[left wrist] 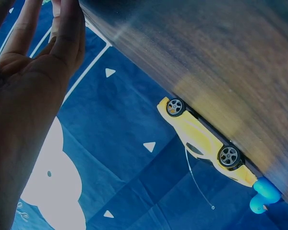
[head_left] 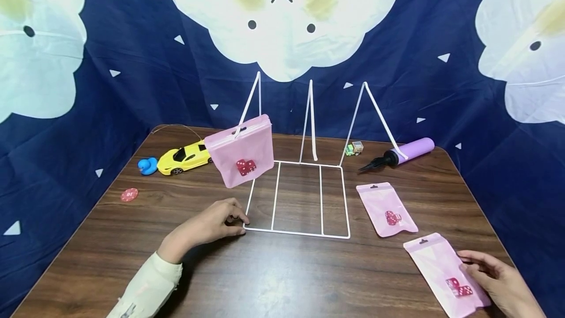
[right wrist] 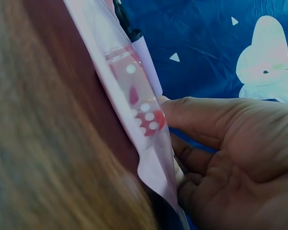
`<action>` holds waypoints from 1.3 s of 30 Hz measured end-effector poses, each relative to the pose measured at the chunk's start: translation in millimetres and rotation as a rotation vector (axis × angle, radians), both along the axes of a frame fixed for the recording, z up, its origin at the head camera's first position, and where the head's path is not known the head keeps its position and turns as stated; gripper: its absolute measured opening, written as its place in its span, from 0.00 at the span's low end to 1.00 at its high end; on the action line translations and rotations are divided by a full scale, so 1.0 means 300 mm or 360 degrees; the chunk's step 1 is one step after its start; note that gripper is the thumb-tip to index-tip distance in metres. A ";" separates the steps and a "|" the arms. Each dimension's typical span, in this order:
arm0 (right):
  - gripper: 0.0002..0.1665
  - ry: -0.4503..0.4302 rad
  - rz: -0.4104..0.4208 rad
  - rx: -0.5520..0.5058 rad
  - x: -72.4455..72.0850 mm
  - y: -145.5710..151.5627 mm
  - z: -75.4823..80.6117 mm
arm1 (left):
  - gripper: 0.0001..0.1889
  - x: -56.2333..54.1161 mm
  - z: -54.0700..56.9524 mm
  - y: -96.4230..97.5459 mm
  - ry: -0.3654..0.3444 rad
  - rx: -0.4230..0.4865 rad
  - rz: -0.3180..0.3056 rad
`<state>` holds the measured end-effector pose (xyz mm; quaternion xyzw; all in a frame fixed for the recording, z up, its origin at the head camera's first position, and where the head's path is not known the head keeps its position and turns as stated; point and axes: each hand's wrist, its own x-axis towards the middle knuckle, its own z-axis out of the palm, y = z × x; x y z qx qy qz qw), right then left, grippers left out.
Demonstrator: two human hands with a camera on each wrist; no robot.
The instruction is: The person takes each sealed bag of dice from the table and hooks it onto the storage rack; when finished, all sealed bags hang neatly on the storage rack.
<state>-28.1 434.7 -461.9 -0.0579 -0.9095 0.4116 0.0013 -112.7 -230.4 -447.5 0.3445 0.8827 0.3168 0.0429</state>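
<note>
Beside the front left corner of a white wire display rack (head_left: pixel 297 233) is my left hand (head_left: pixel 216 222), its thumb and fingertip pinching the wire there. A pink zip bag (head_left: pixel 260 136) with red dice inside hangs from the rack's left hook by its top hole. At the lower right, my right hand (head_left: pixel 499 276) grips the right edge of another pink zip bag (head_left: pixel 430 259), thumb on top and fingers beneath. Red dice (right wrist: pixel 149 120) show through its film in the right wrist view. A third pink zip bag (head_left: pixel 379 200) with dice lies flat, right of the rack.
On the left of the wooden table (head_left: pixel 265 278) are a yellow toy car (head_left: pixel 187 157), a blue rubber duck (head_left: pixel 147 166) and a red chip (head_left: pixel 129 195). A small toy truck (head_left: pixel 354 148) and a purple hand pump (head_left: pixel 415 150) lie at the back right. Dark blue cloth hangs behind.
</note>
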 end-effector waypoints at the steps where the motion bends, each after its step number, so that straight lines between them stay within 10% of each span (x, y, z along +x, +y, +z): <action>1: 0.15 0.0005 -0.0003 -0.0001 -0.001 -0.003 0.000 | 0.07 0.004 0.011 0.004 -0.0023 -0.0005 0.0011; 8: 0.20 0.0071 0.0003 -0.0042 0.003 -0.023 0.006 | 0.07 0.038 0.105 0.044 -0.0193 -0.0102 0.0115; 15: 0.18 -0.0021 -0.0025 -0.0064 -0.007 -0.031 0.023 | 0.08 -0.024 -0.058 -0.024 -0.0078 0.0001 0.0088; 22: 0.13 -0.0168 -0.0058 0.0252 -0.016 -0.013 0.024 | 0.08 -0.009 -0.025 -0.014 -0.0117 -0.0044 0.0082; 30: 0.10 -0.0100 -0.0021 0.0248 -0.006 0.004 0.015 | 0.08 -0.072 -0.183 -0.058 -0.0109 -0.0140 0.0131; 39: 0.13 -0.0144 -0.0025 0.0271 -0.007 -0.008 0.028 | 0.10 -0.090 -0.213 -0.073 -0.0131 -0.0166 0.0133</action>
